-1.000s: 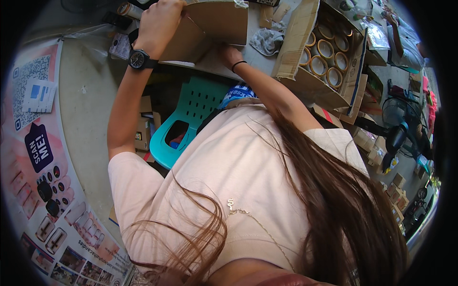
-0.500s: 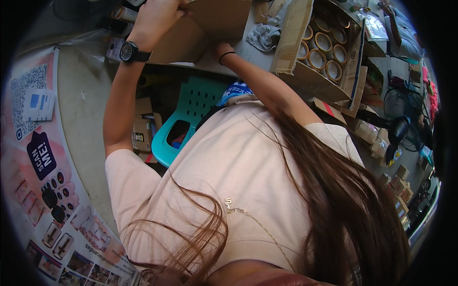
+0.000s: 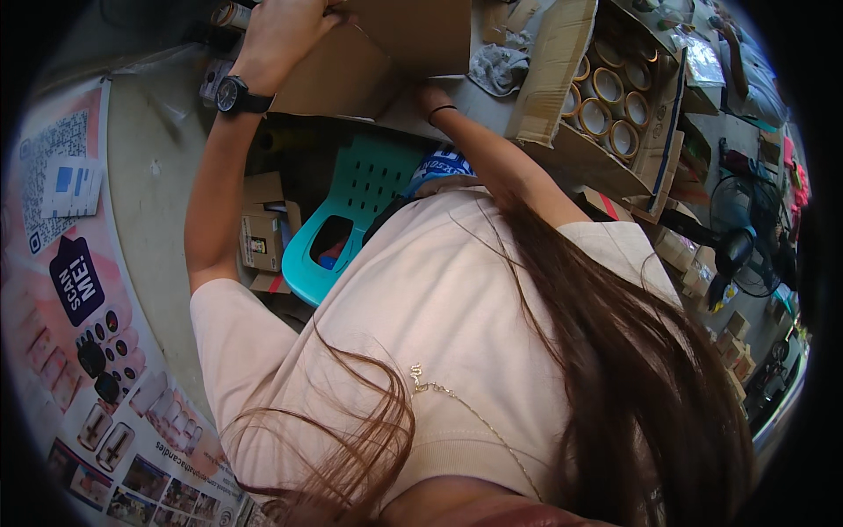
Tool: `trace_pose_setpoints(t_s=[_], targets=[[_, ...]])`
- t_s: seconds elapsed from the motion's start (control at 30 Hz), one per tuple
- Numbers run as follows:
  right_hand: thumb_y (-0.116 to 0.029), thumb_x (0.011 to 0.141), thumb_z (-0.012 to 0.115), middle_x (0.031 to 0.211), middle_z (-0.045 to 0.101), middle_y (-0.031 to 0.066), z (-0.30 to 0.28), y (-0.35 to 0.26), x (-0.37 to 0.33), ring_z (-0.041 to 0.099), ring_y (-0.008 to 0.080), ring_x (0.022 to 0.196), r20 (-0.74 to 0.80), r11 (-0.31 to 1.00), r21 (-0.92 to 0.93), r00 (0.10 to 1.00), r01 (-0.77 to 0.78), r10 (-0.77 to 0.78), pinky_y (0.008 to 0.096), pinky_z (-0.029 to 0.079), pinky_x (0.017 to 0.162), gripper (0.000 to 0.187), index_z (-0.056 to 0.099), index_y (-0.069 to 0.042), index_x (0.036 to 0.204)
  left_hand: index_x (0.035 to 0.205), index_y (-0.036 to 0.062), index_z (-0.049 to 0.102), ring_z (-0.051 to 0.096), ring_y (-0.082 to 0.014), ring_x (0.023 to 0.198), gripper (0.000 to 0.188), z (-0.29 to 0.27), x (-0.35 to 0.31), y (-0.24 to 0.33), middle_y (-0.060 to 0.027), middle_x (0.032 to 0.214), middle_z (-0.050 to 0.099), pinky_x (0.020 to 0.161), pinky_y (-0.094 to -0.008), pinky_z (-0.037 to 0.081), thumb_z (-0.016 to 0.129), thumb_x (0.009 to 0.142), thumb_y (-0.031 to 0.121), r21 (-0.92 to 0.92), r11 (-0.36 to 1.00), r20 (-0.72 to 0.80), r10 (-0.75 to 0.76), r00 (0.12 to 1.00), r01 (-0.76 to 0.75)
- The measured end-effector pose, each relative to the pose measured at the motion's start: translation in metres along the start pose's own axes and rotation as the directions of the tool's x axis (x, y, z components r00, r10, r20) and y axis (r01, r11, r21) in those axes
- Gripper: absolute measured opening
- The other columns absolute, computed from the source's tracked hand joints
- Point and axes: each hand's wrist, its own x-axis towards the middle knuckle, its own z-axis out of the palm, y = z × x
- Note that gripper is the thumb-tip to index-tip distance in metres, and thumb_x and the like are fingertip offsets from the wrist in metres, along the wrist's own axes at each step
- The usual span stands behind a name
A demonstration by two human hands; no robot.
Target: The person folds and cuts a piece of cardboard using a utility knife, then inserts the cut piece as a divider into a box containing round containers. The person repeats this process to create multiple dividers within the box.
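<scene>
Nearest our eyes, along the lower edge, is a pale pink shirt [image 3: 474, 334], with long brown hair [image 3: 597, 342] falling over its right side. Just past it, we see a teal plastic chair [image 3: 313, 279]. Beyond that, at the edge of the worktop [image 3: 483, 114], is a creased brown cardboard piece [image 3: 338, 83]; our left hand [image 3: 290, 39], with a dark watch [image 3: 231, 94] at its wrist, is clamped on its upper left part. Our right hand [image 3: 428, 98] is by its lower right side, fingers hidden, so we cannot tell whether they grip. To the right lie a crumpled grey cloth [image 3: 499, 68] and an open carton [image 3: 537, 92] of round, tan-rimmed containers [image 3: 595, 117]. Farther off stands a black fan [image 3: 733, 250].
</scene>
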Motion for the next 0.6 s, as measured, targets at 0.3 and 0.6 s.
trace_pose_setpoints(t_s=[0.3,0.6], targets=[[-0.018,0.099,0.042,0.113,0.068,0.0221,0.030,0.028,-0.002,0.068,0.0376,0.103,-0.143,0.997,0.027,0.987,0.076,-0.072,0.0489,0.057,0.085,0.034,0.055,-0.007,0.128,0.106,0.0090,0.075,0.069,-0.0319,0.087,0.028,0.011,-0.009,-0.023,-0.0137,0.096,0.073,0.079,-0.0390,0.054,0.073,0.086,0.029,0.034,0.996,0.042,-0.082,0.996,0.080],[-0.027,0.101,0.038,0.121,0.066,0.0215,-0.008,0.002,-0.030,0.065,0.0383,0.111,0.051,0.983,0.138,0.992,-0.122,0.115,0.0498,0.052,0.093,0.038,0.052,-0.005,0.129,0.115,0.0082,0.074,0.071,-0.0116,0.081,0.027,-0.109,-0.025,-0.012,-0.0048,0.097,0.076,0.072,-0.0252,0.054,0.070,0.091,0.021,-0.294,0.877,0.020,-0.392,0.920,0.380]])
